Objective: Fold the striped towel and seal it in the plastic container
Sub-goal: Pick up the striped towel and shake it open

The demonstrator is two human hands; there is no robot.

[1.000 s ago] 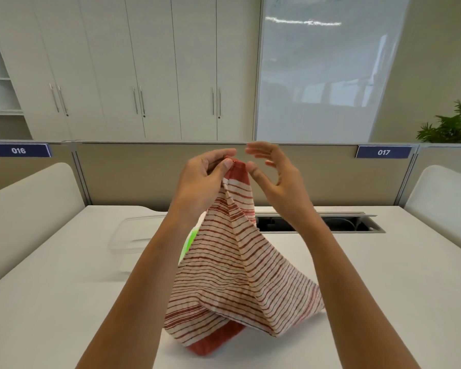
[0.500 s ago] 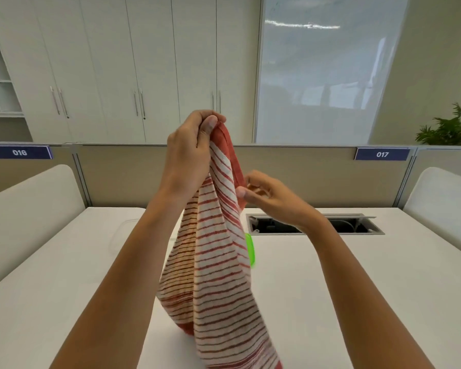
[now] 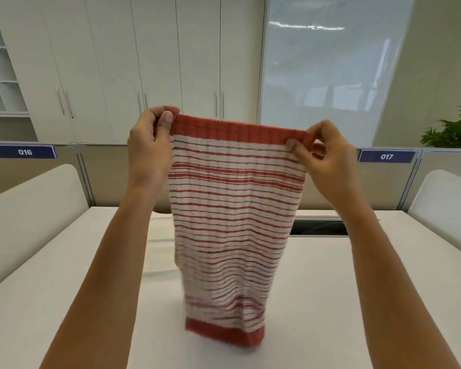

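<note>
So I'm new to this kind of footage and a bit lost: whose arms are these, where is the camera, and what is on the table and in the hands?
There is no machine here. The arms belong to a person, and the single camera sits on that person's head, looking forward and down, so you see what they see. The left hand and the right hand each pinch a top corner of a red-and-white striped towel, holding it spread out and hanging, with its bottom edge near the white table. Behind the towel, partly hidden, a clear plastic container lies on the table. Further back is a dark cable slot in the tabletop.
</note>
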